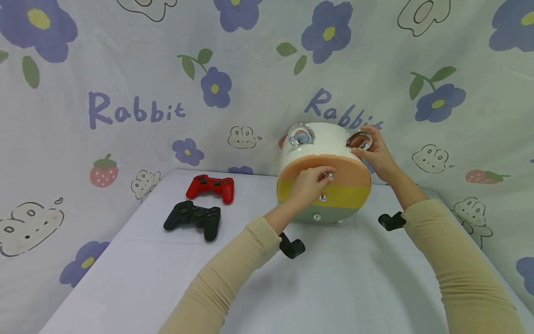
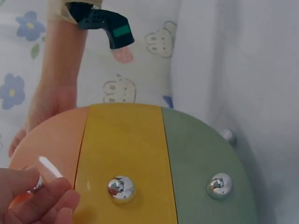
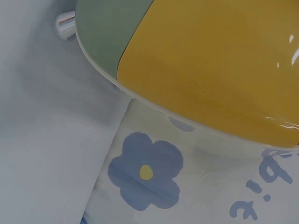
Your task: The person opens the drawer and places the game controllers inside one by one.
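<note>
An oval cabinet [image 1: 346, 197] with orange, yellow and green drawer fronts stands at the back of the table, its drawers closed as far as the head view shows. The left hand [image 1: 309, 185] pinches the top silver knob [image 1: 329, 175] on the orange front; in the left wrist view its fingers [image 2: 51, 200] partly cover that knob. The right hand [image 1: 377, 155] holds the silver ring-shaped handle [image 1: 366, 135] at the cabinet's upper right. The right wrist view shows the yellow front [image 3: 210, 70] and green front [image 3: 110, 32], with no hand.
A red game controller [image 1: 210, 185] and a black game controller [image 1: 193, 218] lie on the white table [image 1: 137, 269], left of the cabinet. A second silver handle [image 1: 301, 135] is at the cabinet's upper left. Behind stands a patterned cloth [image 1: 250, 83].
</note>
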Available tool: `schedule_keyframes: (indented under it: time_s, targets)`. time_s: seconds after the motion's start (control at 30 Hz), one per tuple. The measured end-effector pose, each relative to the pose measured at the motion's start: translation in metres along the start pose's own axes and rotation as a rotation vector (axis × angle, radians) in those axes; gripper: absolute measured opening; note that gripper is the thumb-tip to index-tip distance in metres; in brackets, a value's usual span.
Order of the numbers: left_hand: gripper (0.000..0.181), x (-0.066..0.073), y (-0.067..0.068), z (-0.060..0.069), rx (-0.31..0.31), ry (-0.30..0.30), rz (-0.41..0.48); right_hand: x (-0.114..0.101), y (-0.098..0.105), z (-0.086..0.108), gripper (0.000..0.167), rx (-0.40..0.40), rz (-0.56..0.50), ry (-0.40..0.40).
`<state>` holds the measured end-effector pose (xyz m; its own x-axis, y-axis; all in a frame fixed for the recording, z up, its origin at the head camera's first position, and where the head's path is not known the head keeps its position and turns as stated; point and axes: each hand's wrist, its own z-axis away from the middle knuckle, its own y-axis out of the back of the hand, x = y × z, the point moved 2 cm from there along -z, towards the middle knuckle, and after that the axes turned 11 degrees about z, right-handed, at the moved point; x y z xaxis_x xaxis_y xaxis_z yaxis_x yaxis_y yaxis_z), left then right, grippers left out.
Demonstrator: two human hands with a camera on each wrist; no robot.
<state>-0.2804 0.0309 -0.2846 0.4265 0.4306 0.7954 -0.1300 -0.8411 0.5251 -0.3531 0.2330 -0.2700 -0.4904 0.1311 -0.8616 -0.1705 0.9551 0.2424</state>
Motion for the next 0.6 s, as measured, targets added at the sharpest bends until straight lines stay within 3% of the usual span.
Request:
schedule_keyframes:
  time_s: [0.6]
  targets:
    - [0.030, -0.0010, 0.0008, -0.0027, -0.025, 0.025, 0.022, -0.0019, -0.0001, 0.0010, 0.050, -0.010, 0.005, 0.034]
